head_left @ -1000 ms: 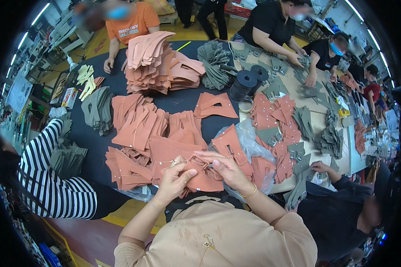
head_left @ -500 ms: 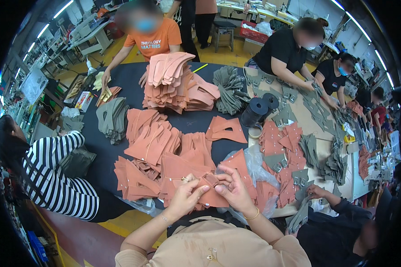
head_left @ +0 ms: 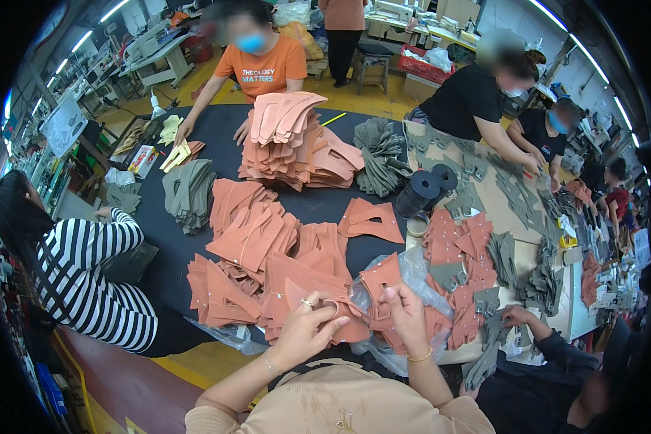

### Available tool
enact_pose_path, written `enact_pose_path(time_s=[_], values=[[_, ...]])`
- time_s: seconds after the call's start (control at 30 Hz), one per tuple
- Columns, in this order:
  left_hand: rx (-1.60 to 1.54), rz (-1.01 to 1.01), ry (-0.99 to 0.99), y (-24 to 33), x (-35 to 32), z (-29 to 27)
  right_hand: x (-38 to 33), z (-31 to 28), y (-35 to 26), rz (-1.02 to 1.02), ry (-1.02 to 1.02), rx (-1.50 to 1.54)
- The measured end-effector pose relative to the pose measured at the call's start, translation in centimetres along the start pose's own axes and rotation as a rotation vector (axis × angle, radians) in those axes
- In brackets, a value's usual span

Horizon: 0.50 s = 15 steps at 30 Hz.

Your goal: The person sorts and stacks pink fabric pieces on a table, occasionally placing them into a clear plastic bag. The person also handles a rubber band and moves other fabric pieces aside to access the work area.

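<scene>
My left hand [head_left: 309, 327] pinches a salmon-coloured cut piece [head_left: 353, 327] between thumb and fingers, in front of my body. To the right of it my right hand [head_left: 406, 314] is raised, thumb and fingers pressed together; whether anything small is between them I cannot make out. Just beyond my left hand lies a heap of salmon cut pieces [head_left: 249, 235], many with a slot cut through. One salmon piece with white dots [head_left: 380, 275] rests on a clear plastic bag [head_left: 417, 269] behind my right hand.
A tall salmon stack [head_left: 278, 145] stands at the table's far side, between grey-green bundles [head_left: 188, 194]. Black thread cones [head_left: 418, 192] and a tape roll [head_left: 417, 227] sit right of centre. Buckled grey-green straps [head_left: 487, 301] lie further right. Co-workers surround the table, one in stripes [head_left: 98, 282] close left.
My right hand has come away from the salmon piece, moving right, its fingers now closed together. My left hand still holds the piece. The whole view has shifted slightly.
</scene>
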<state>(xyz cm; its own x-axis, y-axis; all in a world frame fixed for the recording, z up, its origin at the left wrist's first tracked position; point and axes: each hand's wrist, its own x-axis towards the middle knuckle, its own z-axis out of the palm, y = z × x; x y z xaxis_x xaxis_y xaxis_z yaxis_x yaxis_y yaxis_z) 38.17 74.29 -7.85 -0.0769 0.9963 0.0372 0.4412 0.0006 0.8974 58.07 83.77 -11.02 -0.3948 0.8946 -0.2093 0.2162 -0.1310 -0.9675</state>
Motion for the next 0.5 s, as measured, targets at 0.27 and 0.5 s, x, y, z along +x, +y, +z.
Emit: enact_pose_path(time_s=[0.27,0.5], values=[[0.162,0.313,0.22,-0.8,-0.4,1.9,-2.3,2.1,3.9,0.335,-0.384,0.996],[0.111,0.227,-0.121,-1.1,-1.0,3.8,-0.9,-0.8,3.7,0.224,-0.133,0.741]])
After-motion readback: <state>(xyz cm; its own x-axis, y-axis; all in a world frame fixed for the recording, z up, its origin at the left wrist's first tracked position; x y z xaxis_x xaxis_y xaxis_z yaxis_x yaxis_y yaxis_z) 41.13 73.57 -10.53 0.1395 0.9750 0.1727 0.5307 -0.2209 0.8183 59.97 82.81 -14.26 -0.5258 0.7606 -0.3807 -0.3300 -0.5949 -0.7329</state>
